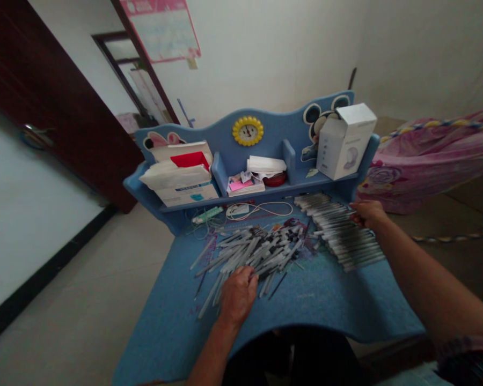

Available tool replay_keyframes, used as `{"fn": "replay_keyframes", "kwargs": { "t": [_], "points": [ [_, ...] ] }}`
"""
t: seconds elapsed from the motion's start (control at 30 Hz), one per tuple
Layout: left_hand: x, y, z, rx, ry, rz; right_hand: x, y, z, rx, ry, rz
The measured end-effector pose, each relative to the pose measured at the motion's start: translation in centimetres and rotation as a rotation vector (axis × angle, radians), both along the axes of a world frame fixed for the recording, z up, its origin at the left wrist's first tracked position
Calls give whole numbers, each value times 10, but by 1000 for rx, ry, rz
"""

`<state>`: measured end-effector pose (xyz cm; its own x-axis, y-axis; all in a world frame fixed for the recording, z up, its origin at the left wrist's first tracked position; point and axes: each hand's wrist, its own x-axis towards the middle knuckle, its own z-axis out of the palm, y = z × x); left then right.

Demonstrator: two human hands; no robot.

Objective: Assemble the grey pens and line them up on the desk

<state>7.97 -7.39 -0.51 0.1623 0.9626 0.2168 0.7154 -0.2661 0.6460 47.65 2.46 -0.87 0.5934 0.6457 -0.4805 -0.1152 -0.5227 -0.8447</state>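
Note:
A loose pile of thin grey-white sticks [253,249], perhaps pen parts, lies crosswise on the blue desk [153,321]. At the pile's near edge is my left hand [239,289], its fingers closed; what they hold, if anything, is hidden by the hand. On the right, similar sticks lie side by side in a long row [338,230]. My right hand [368,213] is over the right edge of this row, thumb and fingers pinched at the end of one stick.
The desk's raised shelf holds a box with papers [185,190], a yellow flower clock [247,131] and a white carton [344,142]. A white cable [269,206] lies below it. Pink cloth [426,161] hangs at the right.

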Motion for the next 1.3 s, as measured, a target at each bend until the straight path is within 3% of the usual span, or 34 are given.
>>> {"fn": "replay_keyframes", "kwargs": {
  "t": [0.2, 0.37, 0.47, 0.53, 0.73, 0.93, 1.13, 1.3],
  "points": [
    [16, 13, 14, -15, 340, -101, -16, -19, 10, 177, -99, -8],
    [8, 13, 14, -66, 491, -135, -67, -64, 14, 315, -69, 201],
    [-1, 11, 9, -75, 500, -116, -113, -100, 4, 348, -60, 501],
    [-9, 9, 7, -75, 489, -90, -142, -121, -7, 340, -87, 623],
    [-29, 6, 7, -79, 436, 14, -196, -157, -34, 354, -261, 771],
    [-28, 10, 7, -77, 475, 61, -210, -165, -41, 328, -427, 849],
    [-18, 24, 10, -81, 536, 128, -212, -169, -50, 316, -504, 834],
    [0, 32, 16, -77, 592, 63, -214, -170, -51, 319, -550, 818]
  ]
}}
